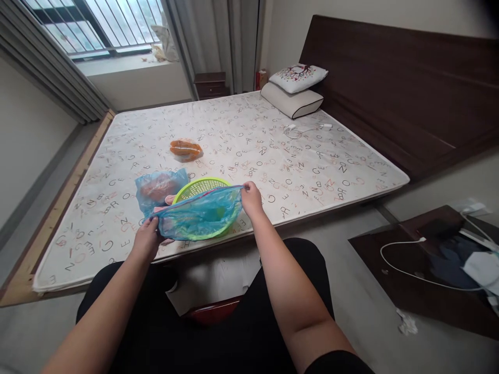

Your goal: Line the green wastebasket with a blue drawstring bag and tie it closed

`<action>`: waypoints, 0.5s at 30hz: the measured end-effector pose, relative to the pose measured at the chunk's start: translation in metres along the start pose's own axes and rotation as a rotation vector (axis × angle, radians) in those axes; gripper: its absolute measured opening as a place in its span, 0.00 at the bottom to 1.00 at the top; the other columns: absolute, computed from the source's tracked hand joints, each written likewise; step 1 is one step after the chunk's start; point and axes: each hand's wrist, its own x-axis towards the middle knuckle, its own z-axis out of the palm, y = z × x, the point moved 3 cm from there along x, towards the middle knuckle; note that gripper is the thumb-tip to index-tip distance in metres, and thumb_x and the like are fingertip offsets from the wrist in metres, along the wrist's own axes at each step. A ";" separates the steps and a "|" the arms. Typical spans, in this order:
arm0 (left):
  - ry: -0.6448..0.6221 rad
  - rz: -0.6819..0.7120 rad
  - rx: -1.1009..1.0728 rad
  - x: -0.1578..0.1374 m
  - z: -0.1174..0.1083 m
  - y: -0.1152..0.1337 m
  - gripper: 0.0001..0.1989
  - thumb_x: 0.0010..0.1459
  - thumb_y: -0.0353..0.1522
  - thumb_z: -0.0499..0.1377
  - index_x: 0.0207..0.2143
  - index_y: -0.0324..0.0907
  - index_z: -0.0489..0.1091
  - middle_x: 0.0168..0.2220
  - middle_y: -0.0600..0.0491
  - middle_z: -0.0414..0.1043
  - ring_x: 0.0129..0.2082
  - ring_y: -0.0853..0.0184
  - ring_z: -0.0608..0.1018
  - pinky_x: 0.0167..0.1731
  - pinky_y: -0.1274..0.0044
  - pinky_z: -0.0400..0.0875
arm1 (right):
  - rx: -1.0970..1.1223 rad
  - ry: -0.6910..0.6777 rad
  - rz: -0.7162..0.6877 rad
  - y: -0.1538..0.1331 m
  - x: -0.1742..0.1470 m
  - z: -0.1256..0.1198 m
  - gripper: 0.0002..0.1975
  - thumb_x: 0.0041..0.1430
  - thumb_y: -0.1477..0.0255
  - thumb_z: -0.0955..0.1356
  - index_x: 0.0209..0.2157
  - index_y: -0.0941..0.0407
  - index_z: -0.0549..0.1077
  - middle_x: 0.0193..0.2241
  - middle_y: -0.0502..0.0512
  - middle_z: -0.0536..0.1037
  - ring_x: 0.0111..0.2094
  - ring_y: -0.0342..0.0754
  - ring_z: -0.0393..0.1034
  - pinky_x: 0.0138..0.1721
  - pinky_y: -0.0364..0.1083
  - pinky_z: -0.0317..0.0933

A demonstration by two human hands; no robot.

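A thin blue plastic bag (202, 210) is stretched between my two hands, its upper edge drawn nearly straight. My left hand (147, 235) pinches one corner; my right hand (251, 198) pinches the other. Behind the bag, and partly hidden by it, sits a lime-green plastic basket (206, 184) on the mattress. Something pink (170, 199) shows between the basket and a second blue bag (161, 187), which has reddish contents I cannot make out. Farther back lies a clear bag with something orange (186, 150) in it.
The letter-patterned mattress (234, 135) spreads before my knees. Pillows (298, 79) are stacked by the dark headboard (390, 78), with a white cable (294, 132) nearby. To the right stands a dark bedside table (405, 265) with cables and cloth on it.
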 end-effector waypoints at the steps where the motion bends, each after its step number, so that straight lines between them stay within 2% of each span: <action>1: 0.014 -0.006 -0.023 0.006 0.001 0.002 0.16 0.55 0.38 0.63 0.46 0.44 0.71 0.31 0.52 0.73 0.28 0.62 0.77 0.27 0.72 0.76 | 0.029 0.000 0.003 0.000 0.001 0.002 0.10 0.63 0.73 0.62 0.44 0.53 0.71 0.49 0.55 0.79 0.51 0.47 0.73 0.52 0.44 0.62; 3: 0.030 0.043 0.006 0.020 0.004 0.008 0.18 0.50 0.33 0.64 0.45 0.43 0.71 0.35 0.52 0.75 0.30 0.64 0.77 0.30 0.75 0.75 | 0.071 -0.026 0.014 -0.002 0.002 0.006 0.15 0.60 0.77 0.62 0.48 0.53 0.71 0.54 0.56 0.78 0.54 0.47 0.72 0.56 0.45 0.62; 5: 0.012 0.155 0.071 0.035 0.007 0.015 0.23 0.47 0.30 0.65 0.48 0.43 0.72 0.44 0.49 0.78 0.38 0.63 0.80 0.38 0.75 0.76 | 0.095 -0.065 0.005 -0.004 0.002 0.010 0.20 0.58 0.80 0.63 0.51 0.53 0.71 0.57 0.57 0.77 0.56 0.46 0.72 0.58 0.45 0.62; 7: -0.058 0.290 0.170 0.046 0.012 0.025 0.26 0.48 0.30 0.65 0.52 0.44 0.73 0.53 0.46 0.78 0.48 0.60 0.80 0.47 0.73 0.75 | 0.099 -0.105 -0.029 -0.009 0.001 0.011 0.19 0.58 0.80 0.64 0.50 0.53 0.72 0.55 0.56 0.79 0.56 0.46 0.73 0.59 0.45 0.62; 11: -0.158 0.429 0.510 0.056 0.025 0.044 0.24 0.55 0.38 0.65 0.55 0.45 0.75 0.52 0.46 0.79 0.51 0.54 0.80 0.55 0.67 0.72 | 0.043 -0.153 -0.092 -0.019 -0.001 0.012 0.13 0.59 0.77 0.67 0.45 0.53 0.75 0.48 0.55 0.82 0.51 0.48 0.75 0.55 0.46 0.64; 15: -0.124 0.586 0.723 0.059 0.037 0.057 0.17 0.58 0.37 0.63 0.50 0.43 0.77 0.51 0.44 0.79 0.53 0.52 0.78 0.57 0.66 0.69 | -0.074 -0.205 -0.117 -0.025 -0.003 0.012 0.12 0.60 0.73 0.67 0.45 0.50 0.75 0.43 0.52 0.82 0.41 0.49 0.75 0.43 0.46 0.64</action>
